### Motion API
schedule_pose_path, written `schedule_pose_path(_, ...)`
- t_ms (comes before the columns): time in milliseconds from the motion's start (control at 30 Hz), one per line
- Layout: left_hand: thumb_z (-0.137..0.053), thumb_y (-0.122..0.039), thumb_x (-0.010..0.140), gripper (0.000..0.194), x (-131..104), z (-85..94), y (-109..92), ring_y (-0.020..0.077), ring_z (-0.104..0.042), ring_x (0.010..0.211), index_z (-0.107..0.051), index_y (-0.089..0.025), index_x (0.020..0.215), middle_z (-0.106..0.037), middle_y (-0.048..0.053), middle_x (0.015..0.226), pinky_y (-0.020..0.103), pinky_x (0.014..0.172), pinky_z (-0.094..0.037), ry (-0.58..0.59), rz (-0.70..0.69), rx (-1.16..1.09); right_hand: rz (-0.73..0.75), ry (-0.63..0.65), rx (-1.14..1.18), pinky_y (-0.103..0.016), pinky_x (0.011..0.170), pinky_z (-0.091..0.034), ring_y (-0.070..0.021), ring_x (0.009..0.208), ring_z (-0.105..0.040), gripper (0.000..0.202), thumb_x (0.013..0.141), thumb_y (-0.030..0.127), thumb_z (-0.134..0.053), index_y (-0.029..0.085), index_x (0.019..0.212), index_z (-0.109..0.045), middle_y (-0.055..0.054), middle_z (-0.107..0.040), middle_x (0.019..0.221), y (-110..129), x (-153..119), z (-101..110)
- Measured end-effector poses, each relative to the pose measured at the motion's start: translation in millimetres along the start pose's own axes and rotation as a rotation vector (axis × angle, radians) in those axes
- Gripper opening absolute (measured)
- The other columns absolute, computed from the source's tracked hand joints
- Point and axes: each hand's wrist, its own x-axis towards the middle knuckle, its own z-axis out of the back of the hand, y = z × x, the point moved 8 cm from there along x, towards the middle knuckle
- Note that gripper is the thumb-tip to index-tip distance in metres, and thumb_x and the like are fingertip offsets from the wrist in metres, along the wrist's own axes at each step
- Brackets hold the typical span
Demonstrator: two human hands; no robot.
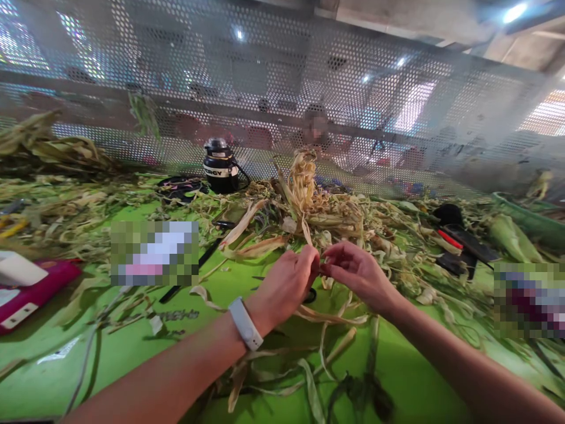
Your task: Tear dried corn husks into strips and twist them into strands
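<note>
My left hand point(289, 282), with a pale band on its wrist, is closed on the lower end of a dried husk strip. That strip runs up to a bundle of tan husks point(303, 182) standing above the hands. Close beside it on the right, my right hand point(355, 272) has its thumb and fingers bent together at the fingertips; whatever they pinch is too small to make out. Loose husk strips point(311, 386) lie on the green table point(176, 365) below and around both hands. Dark scissors handles point(310, 295) show partly beneath the left hand.
A black flask point(220, 168) stands at the back before a perforated metal screen point(265, 76). Husk scraps cover much of the table. A magenta box point(42, 291) is at left, a dark tool with a red part point(450, 239) and a green basket point(525, 221) at right.
</note>
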Motion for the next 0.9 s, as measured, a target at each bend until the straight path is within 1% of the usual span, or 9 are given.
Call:
schedule_pose_path(100,-0.053,-0.020,0.081,0.011,0,1.6,-1,0.0193,-0.057,0.073,-0.054,-0.022,0.092,-0.063,0.002,0.076,0.027,0.068,-0.037,-0.006,0.018,-0.039,-0.003,0.040,-0.036,-0.032,0.069,-0.050,-0.0155,0.073,-0.059,0.020,0.072,0.030,-0.067,0.015,0.082,-0.060,-0.002,-0.060,0.077,-3,1,-3)
schedule_pose_path(267,-0.041,-0.013,0.086,0.013,-2,-5.6,-11,0.0188,-0.057,0.073,-0.049,-0.017,0.095,-0.063,0.004,0.079,0.029,0.069,-0.041,0.086,-0.074,0.265,-0.023,0.066,-0.026,-0.028,0.066,-0.048,-0.0133,0.069,-0.057,0.020,0.071,0.032,-0.070,0.015,0.075,-0.061,0.000,-0.060,0.071,-5,1,-4)
schedule_pose_path(367,-0.040,-0.012,0.087,0.015,-3,-9.7,-12,0.0195,-0.058,0.076,-0.049,-0.017,0.097,-0.065,0.006,0.082,0.031,0.071,-0.042,0.109,-0.111,0.323,-0.018,0.051,-0.019,-0.027,0.065,-0.046,-0.0128,0.067,-0.056,0.018,0.072,0.033,-0.068,0.016,0.075,-0.062,0.001,-0.059,0.070,-5,1,-2)
schedule_pose_path(433,-0.044,-0.015,0.086,0.017,-2,-10.1,-6,0.0198,-0.060,0.078,-0.048,-0.017,0.102,-0.066,0.005,0.082,0.031,0.071,-0.043,0.105,-0.056,0.218,0.016,-0.023,-0.069,-0.027,0.062,-0.044,-0.0126,0.065,-0.054,0.017,0.071,0.033,-0.068,0.016,0.074,-0.064,0.001,-0.058,0.070,-2,1,4)
schedule_pose_path(533,-0.054,-0.022,0.082,0.032,1,-12.0,8,0.0177,-0.062,0.075,-0.045,-0.019,0.113,-0.068,0.002,0.081,0.027,0.068,-0.043,0.121,0.102,-0.093,0.073,-0.150,-0.214,-0.025,0.056,-0.038,-0.0116,0.061,-0.047,0.015,0.070,0.032,-0.069,0.017,0.072,-0.067,0.001,-0.052,0.068,3,0,15)
schedule_pose_path(633,-0.059,-0.028,0.079,0.025,2,-24.2,15,0.0141,-0.058,0.065,-0.056,-0.018,0.101,-0.065,0.001,0.075,0.023,0.061,-0.042,0.264,0.231,-0.412,0.144,-0.183,-0.324,-0.025,0.056,-0.036,-0.0122,0.062,-0.044,0.012,0.072,0.031,-0.069,0.019,0.071,-0.070,0.001,-0.047,0.065,12,-2,18)
schedule_pose_path(767,-0.063,-0.032,0.075,0.018,-2,-38.5,15,0.0107,-0.050,0.061,-0.061,-0.014,0.080,-0.057,-0.001,0.067,0.022,0.059,-0.039,0.434,0.380,-0.745,0.208,-0.202,-0.318,-0.030,0.078,-0.040,-0.0174,0.085,-0.051,0.008,0.070,0.030,-0.071,0.021,0.072,-0.071,-0.002,-0.051,0.084,21,-3,20)
schedule_pose_path(833,-0.066,-0.031,0.073,0.018,-5,-41.7,13,0.0097,-0.047,0.062,-0.061,-0.014,0.078,-0.054,-0.002,0.066,0.021,0.060,-0.038,0.473,0.415,-0.821,0.167,-0.156,-0.252,-0.034,0.088,-0.036,-0.0197,0.097,-0.051,0.008,0.070,0.029,-0.072,0.021,0.070,-0.071,-0.004,-0.053,0.095,17,-1,18)
schedule_pose_path(900,-0.067,-0.031,0.073,0.018,-8,-44.5,10,0.0094,-0.047,0.063,-0.062,-0.014,0.075,-0.054,-0.002,0.067,0.021,0.061,-0.037,0.527,0.416,-0.847,0.086,-0.089,-0.132,-0.035,0.090,-0.035,-0.0204,0.100,-0.051,0.011,0.069,0.031,-0.072,0.020,0.068,-0.070,-0.004,-0.055,0.100,9,1,14)
